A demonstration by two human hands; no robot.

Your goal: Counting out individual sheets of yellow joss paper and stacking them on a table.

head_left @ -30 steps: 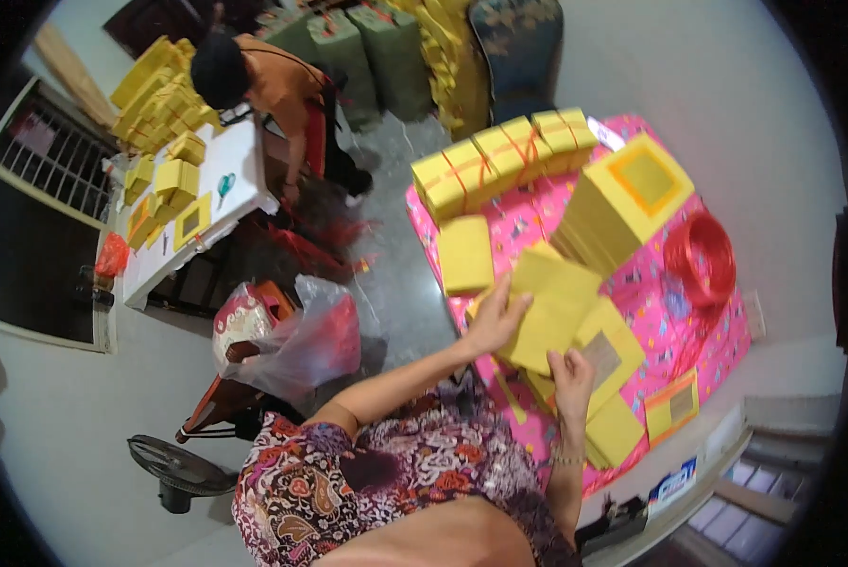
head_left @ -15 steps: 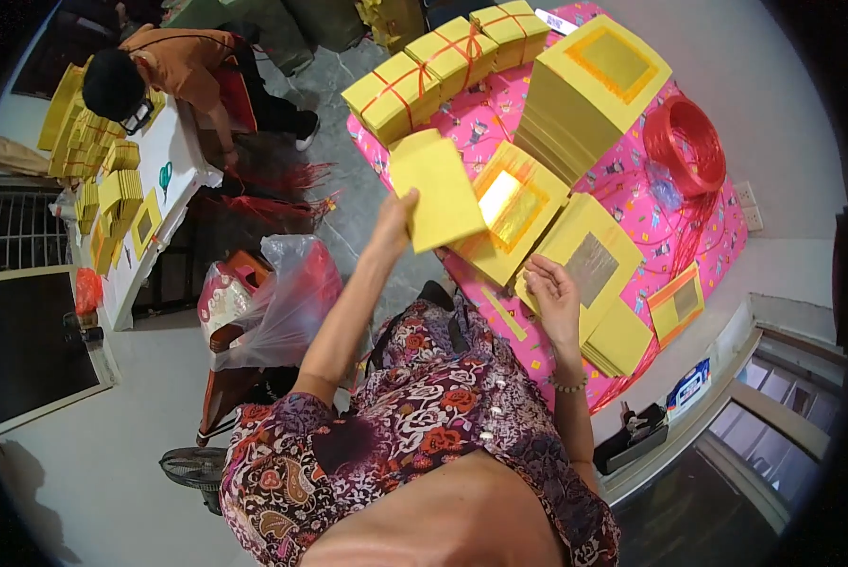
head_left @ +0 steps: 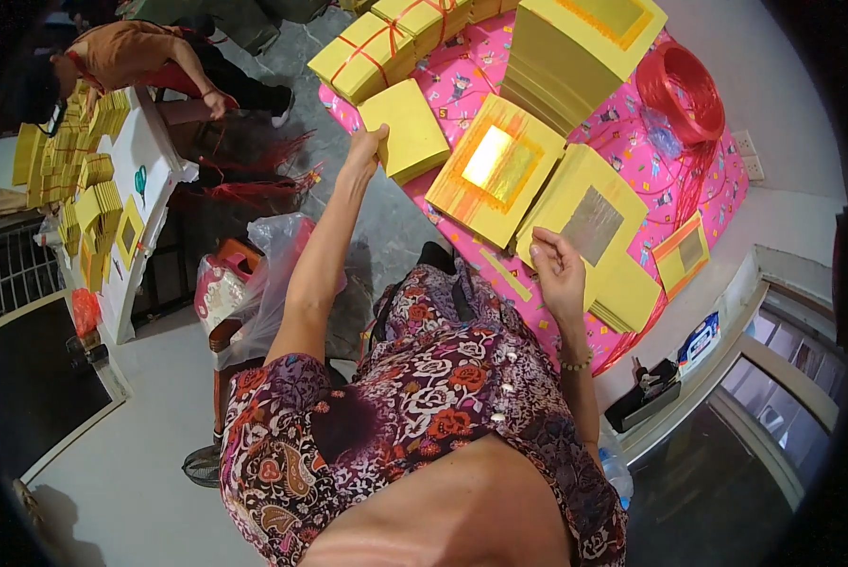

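Note:
At the table's left edge my left hand (head_left: 371,149) is closed on the side of a plain yellow sheet of paper (head_left: 407,121), which lies over a short yellow stack. Right of it sits a stack of yellow paper topped with a shiny gold foil square (head_left: 486,163). My right hand (head_left: 562,276), a beaded bracelet at its wrist, is by the lower left edge of a yellow paper stack with a dull silver patch (head_left: 592,225). Its fingers are curled together; whether they pinch anything is hidden.
Tied yellow bundles (head_left: 367,57) and a tall paper stack (head_left: 561,71) stand farther back on the pink patterned tablecloth (head_left: 462,90). A red twine coil (head_left: 681,93) lies at right. At far left, a person (head_left: 145,57) bends beside a white table (head_left: 150,203) holding yellow stacks.
My left hand has carried the yellow paper left, off the gold-foil stack, to the table's left edge. My right hand stays near the silver-patched stack. The view has shifted slightly.

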